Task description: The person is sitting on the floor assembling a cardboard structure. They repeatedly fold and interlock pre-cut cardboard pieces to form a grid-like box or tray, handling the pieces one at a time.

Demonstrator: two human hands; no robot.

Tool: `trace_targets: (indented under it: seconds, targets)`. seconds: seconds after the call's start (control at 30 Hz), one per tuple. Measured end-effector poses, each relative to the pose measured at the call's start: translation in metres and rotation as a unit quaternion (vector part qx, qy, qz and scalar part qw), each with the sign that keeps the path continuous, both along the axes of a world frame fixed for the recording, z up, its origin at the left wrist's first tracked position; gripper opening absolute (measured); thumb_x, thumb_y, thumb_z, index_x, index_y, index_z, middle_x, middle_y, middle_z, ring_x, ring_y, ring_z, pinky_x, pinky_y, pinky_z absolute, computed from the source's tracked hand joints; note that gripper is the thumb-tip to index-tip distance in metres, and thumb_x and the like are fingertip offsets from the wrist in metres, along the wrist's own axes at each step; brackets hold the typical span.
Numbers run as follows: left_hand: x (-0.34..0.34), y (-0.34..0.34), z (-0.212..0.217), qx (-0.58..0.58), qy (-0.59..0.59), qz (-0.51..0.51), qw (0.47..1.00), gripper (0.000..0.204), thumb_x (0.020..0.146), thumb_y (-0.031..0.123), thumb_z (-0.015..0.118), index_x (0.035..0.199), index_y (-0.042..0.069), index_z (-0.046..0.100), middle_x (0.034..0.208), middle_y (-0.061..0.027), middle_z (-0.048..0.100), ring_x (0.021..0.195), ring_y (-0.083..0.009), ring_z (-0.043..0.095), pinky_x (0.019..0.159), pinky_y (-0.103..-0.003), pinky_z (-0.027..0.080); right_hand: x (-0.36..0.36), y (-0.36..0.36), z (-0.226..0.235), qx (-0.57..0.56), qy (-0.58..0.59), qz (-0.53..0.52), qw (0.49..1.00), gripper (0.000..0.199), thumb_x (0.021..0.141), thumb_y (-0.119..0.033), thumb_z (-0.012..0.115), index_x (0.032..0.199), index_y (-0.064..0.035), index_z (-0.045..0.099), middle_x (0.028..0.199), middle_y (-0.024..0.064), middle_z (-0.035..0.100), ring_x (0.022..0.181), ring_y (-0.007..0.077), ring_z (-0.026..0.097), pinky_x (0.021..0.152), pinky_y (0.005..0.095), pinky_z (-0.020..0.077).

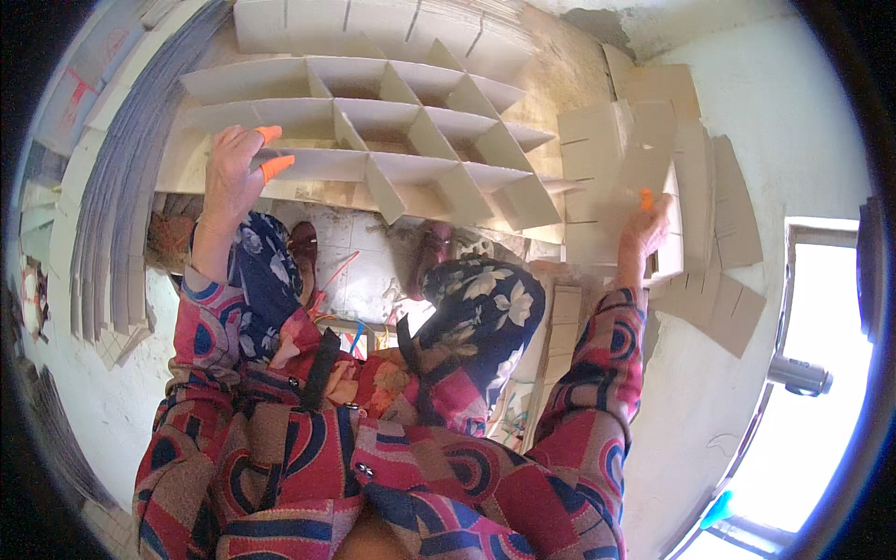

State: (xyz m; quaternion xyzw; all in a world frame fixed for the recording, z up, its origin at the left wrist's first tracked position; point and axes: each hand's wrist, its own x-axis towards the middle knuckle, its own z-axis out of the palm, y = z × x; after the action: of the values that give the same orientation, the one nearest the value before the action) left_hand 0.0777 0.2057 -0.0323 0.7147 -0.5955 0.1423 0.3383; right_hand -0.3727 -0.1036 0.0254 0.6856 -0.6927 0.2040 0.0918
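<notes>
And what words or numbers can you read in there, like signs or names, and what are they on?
None that I can read.
Silver cylinder by the bright opening: small dark marks, too small and blurred to read.
Pale panel at the upper left: red marks, not clear enough to read as letters.
Cardboard grid: no writing I can see.
Flat cardboard pieces on the right: dark slits, not letters.
</notes>
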Motion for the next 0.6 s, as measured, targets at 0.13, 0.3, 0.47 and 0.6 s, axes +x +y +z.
trace_targets:
  seconds: [0.13, 0.3, 0.47, 0.6]
  targets:
    - [0.019, 0.020, -0.006, -0.013, -0.003, 0.033, 0.999, 0.039, 0.060, 0.021, 0.079, 0.093, 0.006, 0.065, 0.084, -0.0070, 0.064, 0.080, -0.0256, 0.057, 0.079, -0.037, 0.043, 0.089, 0.041, 0.045, -0.106, -0.135, 0.248, 0.954, 0.050, 0.089, -0.025, 0.058, 0.128, 0.0018, 0.043, 0.107, 0.0223, 0.062, 0.098, 0.0300, 0.062, 0.082, 0.0384, 0.0499]
    - [0.027, 0.027, -0.008, -0.007, -0.003, 0.037, 0.999, 0.034, 0.061, 0.024, 0.078, 0.089, 0.010, 0.065, 0.079, -0.0047, 0.064, 0.080, -0.0235, 0.056, 0.082, -0.038, 0.038, 0.219, 0.120, 0.066, -0.034, -0.219, 0.572, 0.790, 0.058, 0.083, -0.008, 0.064, 0.135, 0.0005, 0.040, 0.114, 0.0234, 0.060, 0.100, 0.0237, 0.062, 0.083, 0.0333, 0.0497]
    - [0.032, 0.035, -0.021, -0.028, 0.070, 0.011, 0.997, 0.020, 0.065, 0.016, 0.075, 0.080, 0.008, 0.065, 0.069, -0.0044, 0.059, 0.075, -0.0239, 0.054, 0.075, -0.037, 0.040, 0.288, 0.172, 0.060, 0.131, -0.190, 0.612, 0.756, 0.061, 0.080, 0.004, 0.065, 0.135, 0.0001, 0.040, 0.111, 0.0166, 0.063, 0.090, 0.0106, 0.057, 0.077, 0.0237, 0.0483]
    - [0.035, 0.031, -0.027, -0.037, 0.128, -0.023, 0.991, 0.015, 0.066, 0.013, 0.073, 0.075, 0.005, 0.062, 0.066, -0.0062, 0.058, 0.070, -0.0257, 0.052, 0.068, -0.036, 0.039, 0.313, 0.181, 0.057, 0.150, -0.159, 0.620, 0.753, 0.060, 0.078, 0.004, 0.064, 0.133, 0.0029, 0.040, 0.099, 0.0274, 0.060, 0.080, 0.0319, 0.065, 0.069, 0.0323, 0.0504]
